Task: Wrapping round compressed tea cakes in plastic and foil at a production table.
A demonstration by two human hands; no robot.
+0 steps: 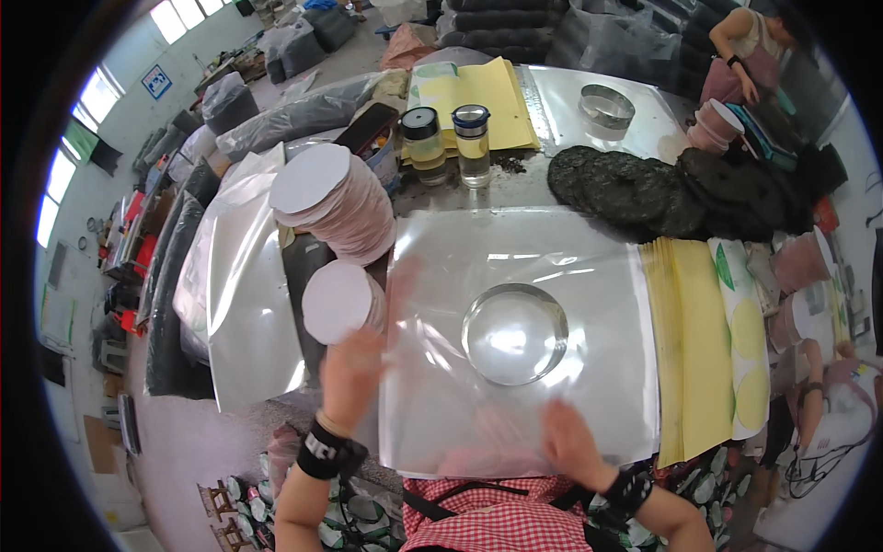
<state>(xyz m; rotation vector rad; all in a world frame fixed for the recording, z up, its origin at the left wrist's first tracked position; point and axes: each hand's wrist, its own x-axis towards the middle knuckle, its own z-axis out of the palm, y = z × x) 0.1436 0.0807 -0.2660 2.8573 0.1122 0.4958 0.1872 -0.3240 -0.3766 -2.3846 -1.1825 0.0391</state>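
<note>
A round metal ring rests on a stack of clear plastic sheets in front of me. My left hand is at the left edge of the sheets, beside the shorter stack of pale pink paper discs. Motion smears its fingers, so whether it holds a disc cannot be told. Over the sheets, below and right of the ring, is my right hand, also blurred and apart from the ring. A taller stack of pink discs leans behind the short one.
Yellow sheets lie right of the plastic. Dark, flat round cakes are piled at the back right. Two drink bottles stand behind the sheets. Another metal ring sits farther back. Co-workers are on the right.
</note>
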